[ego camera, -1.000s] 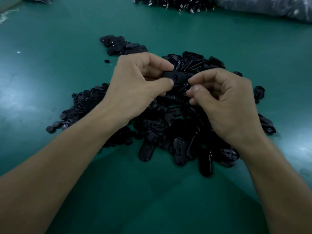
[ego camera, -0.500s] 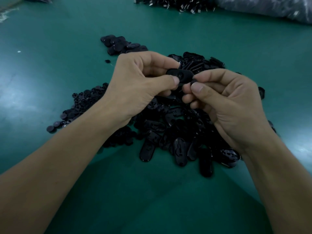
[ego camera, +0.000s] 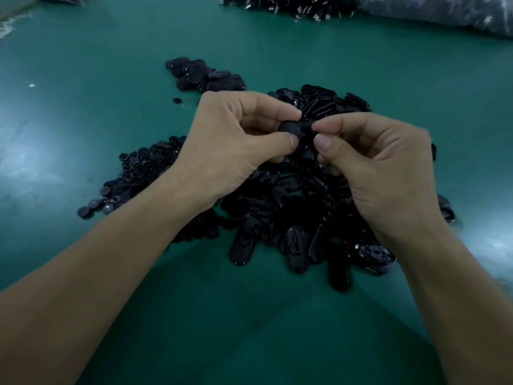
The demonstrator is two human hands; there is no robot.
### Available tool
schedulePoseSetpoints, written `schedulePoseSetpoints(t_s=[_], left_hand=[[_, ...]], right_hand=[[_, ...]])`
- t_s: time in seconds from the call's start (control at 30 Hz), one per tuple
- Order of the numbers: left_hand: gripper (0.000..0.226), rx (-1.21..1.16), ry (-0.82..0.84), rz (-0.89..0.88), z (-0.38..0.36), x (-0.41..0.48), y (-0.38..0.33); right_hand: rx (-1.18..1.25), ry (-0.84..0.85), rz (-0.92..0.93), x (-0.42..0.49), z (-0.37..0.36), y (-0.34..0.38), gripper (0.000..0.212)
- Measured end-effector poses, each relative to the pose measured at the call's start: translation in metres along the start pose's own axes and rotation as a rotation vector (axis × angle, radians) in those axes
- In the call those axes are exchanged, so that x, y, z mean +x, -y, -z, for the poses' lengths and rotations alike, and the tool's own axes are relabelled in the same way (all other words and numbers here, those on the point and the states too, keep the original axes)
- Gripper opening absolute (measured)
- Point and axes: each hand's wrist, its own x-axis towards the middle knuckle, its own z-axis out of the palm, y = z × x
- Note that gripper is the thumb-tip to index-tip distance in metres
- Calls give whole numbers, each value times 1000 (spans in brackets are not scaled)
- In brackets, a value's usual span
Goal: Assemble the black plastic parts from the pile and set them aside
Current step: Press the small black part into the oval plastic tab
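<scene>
Both hands meet above a big pile of black oval plastic parts (ego camera: 297,234) on the green table. My left hand (ego camera: 236,140) pinches a black oval part (ego camera: 295,128) between thumb and forefinger. My right hand (ego camera: 380,168) pinches the right end of that same part with thumb and forefinger; whether a small piece sits under its fingertips is hidden. A heap of small round black pieces (ego camera: 138,173) lies left of the pile. A smaller group of black parts (ego camera: 202,75) lies set apart behind my left hand.
The green table (ego camera: 83,79) stretches wide on the left and in front of the pile. Another heap of dark parts (ego camera: 286,4) and a grey plastic bag (ego camera: 444,12) lie at the far edge. A single round piece (ego camera: 176,100) lies loose.
My hands have lifted the oval part slightly and drawn closer together. My right thumb and forefinger have moved onto the part's right end.
</scene>
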Motion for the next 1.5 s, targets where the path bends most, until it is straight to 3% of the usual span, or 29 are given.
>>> schedulePoseSetpoints(t_s=[0.17, 0.73, 1.13, 1.37, 1.5], left_hand=[[25, 24, 23, -24, 0, 0, 1], [25, 184, 90, -94, -3, -1, 4], [16, 447, -33, -241, -12, -8, 8], [14, 468, -83, -209, -10, -6, 8], [19, 300, -22, -81, -8, -2, 8]], right_hand=[[-179, -25, 54, -2, -5, 4, 23], [-287, 16, -15, -3, -1, 11, 33], [-343, -141, -56, -9, -15, 10, 35], [-232, -87, -83, -10, -18, 12, 22], [-346, -119, -2, -7, -13, 6, 20]])
